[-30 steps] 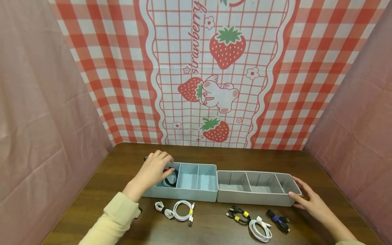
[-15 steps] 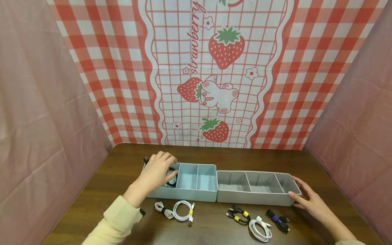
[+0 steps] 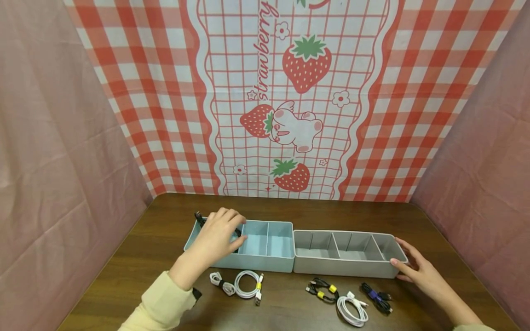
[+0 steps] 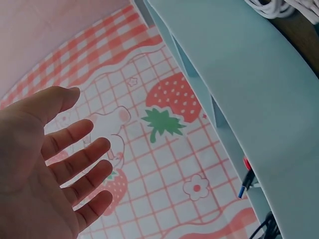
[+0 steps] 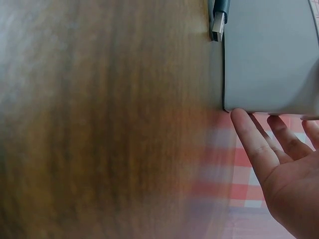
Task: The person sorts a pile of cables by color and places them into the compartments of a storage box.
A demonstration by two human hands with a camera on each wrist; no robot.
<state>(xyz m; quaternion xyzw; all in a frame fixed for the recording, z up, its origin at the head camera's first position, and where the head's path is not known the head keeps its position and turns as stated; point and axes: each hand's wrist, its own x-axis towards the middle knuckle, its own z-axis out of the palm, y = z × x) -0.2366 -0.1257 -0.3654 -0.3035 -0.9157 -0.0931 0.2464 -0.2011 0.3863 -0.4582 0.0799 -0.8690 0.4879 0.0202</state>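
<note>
The gray box [image 3: 343, 267] abuts the blue box [image 3: 265, 263] at three o'clock, perhaps steadied by the right hand [image 3: 419, 267], straight fingers touching its end. The left hand [image 3: 217, 234], loose, holding nothing, hovers toward nine o'clock, where a black cable [image 3: 200, 219] overhangs the blue rim.

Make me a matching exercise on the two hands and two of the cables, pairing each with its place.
Column one
1. Left hand
2. Right hand
3. White cable with a yellow band
4. Black cable with a purple band

Column two
A. On the table, in front of the grey organizer
B. At the right end of the grey organizer
C. On the table, in front of the light blue organizer
D. Over the light blue organizer

Right pairs: 1-D, 2-B, 3-C, 4-A.
</note>
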